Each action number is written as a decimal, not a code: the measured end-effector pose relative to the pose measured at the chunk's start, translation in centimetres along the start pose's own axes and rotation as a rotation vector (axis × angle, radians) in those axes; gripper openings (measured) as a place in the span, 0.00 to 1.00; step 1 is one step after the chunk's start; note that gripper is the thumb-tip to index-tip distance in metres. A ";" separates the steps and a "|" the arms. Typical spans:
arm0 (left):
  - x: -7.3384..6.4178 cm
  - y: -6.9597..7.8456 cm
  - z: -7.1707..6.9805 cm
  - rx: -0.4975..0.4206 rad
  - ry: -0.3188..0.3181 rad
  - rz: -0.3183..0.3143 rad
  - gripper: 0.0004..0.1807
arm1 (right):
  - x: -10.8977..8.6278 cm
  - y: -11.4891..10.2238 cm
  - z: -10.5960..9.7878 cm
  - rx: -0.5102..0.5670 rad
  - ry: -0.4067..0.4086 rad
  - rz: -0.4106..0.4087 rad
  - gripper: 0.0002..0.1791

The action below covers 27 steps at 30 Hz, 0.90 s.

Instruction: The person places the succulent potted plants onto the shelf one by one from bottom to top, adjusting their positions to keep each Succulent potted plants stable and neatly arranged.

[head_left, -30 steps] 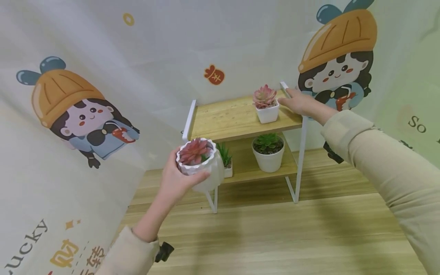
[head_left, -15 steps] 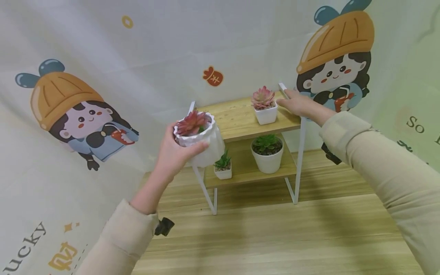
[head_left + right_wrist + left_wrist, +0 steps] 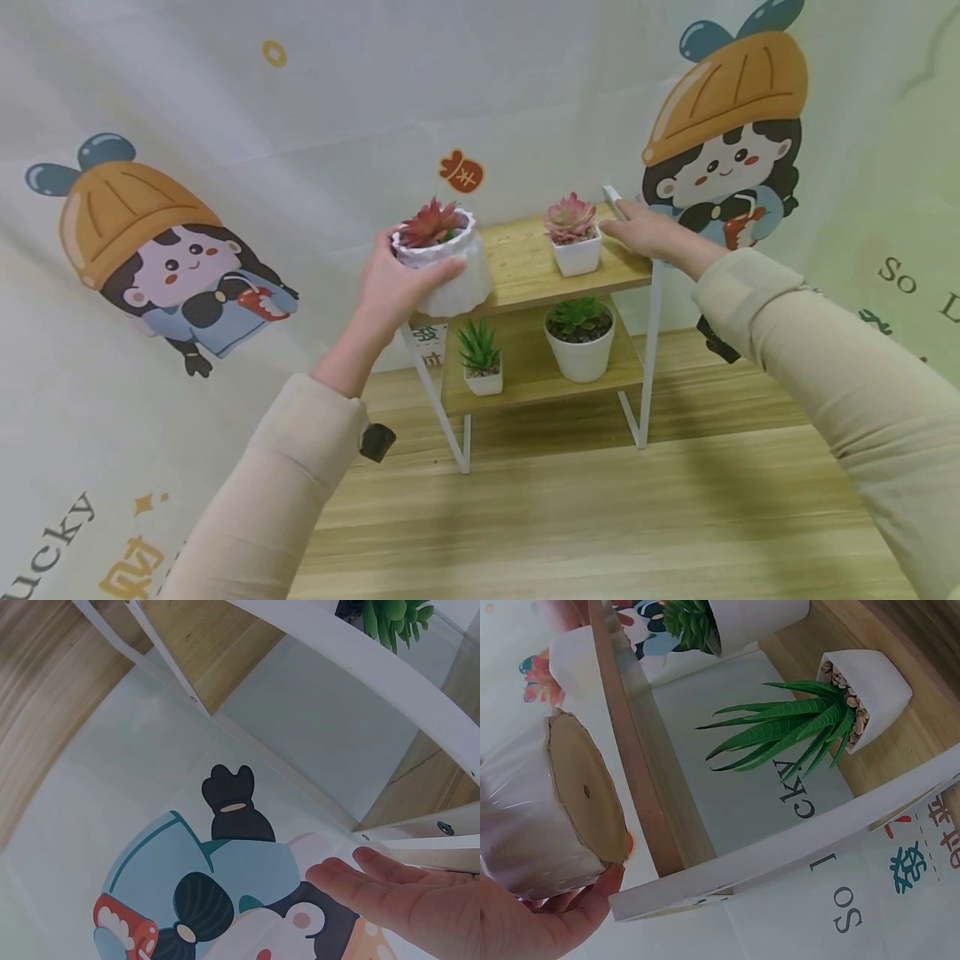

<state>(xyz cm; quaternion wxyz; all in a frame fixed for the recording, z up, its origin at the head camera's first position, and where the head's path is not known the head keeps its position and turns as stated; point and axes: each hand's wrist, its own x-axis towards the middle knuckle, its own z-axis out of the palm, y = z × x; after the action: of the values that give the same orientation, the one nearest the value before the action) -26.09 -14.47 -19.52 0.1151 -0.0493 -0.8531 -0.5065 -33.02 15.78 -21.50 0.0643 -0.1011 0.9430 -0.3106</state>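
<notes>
My left hand [image 3: 401, 287] grips a white ribbed pot [image 3: 450, 279] holding a red artificial succulent [image 3: 433, 223]. It hangs over the left end of the top board of a two-tier shelf [image 3: 510, 254]. In the left wrist view, the pot's brown underside [image 3: 589, 791] with a small hole is visible, apart from the board. At the shelf's right end my right hand [image 3: 645, 229] holds the white side rail, thumb inward and fingers [image 3: 382, 881] outside. Near that thumb stands a square white pot [image 3: 577, 256] with a pink succulent [image 3: 572, 218]; whether they touch I cannot tell.
On the lower board [image 3: 525, 379] stand a small square pot [image 3: 483, 381] with a spiky green plant and a round white pot [image 3: 583, 354] with a green succulent. White metal legs [image 3: 651, 358] meet the wood-look floor [image 3: 570, 517]. A printed cloth [image 3: 360, 108] hangs behind.
My left hand has raised the ribbed pot from in front of the lower tier to above the top board's left end. The right hand keeps its place on the shelf.
</notes>
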 end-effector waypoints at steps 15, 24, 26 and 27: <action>2.9 -0.6 2.3 0.021 0.061 -0.044 0.50 | 0.1 0.1 0.0 -0.011 0.002 0.003 0.37; 3.7 -1.3 2.9 0.047 0.074 -0.031 0.51 | 0.2 0.1 0.0 -0.006 0.001 0.006 0.37; 3.7 -1.4 3.0 0.044 0.074 -0.030 0.51 | 0.2 0.1 0.0 -0.007 -0.001 0.004 0.37; 3.8 -1.4 3.0 0.043 0.072 -0.032 0.51 | 0.1 0.1 0.0 -0.006 0.000 0.003 0.37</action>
<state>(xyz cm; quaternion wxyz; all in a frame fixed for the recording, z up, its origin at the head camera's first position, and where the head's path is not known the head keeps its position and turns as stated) -30.45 -12.65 -21.19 0.1388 -0.0148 -0.8598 -0.4912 -33.16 15.84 -21.57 0.0646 -0.1000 0.9440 -0.3077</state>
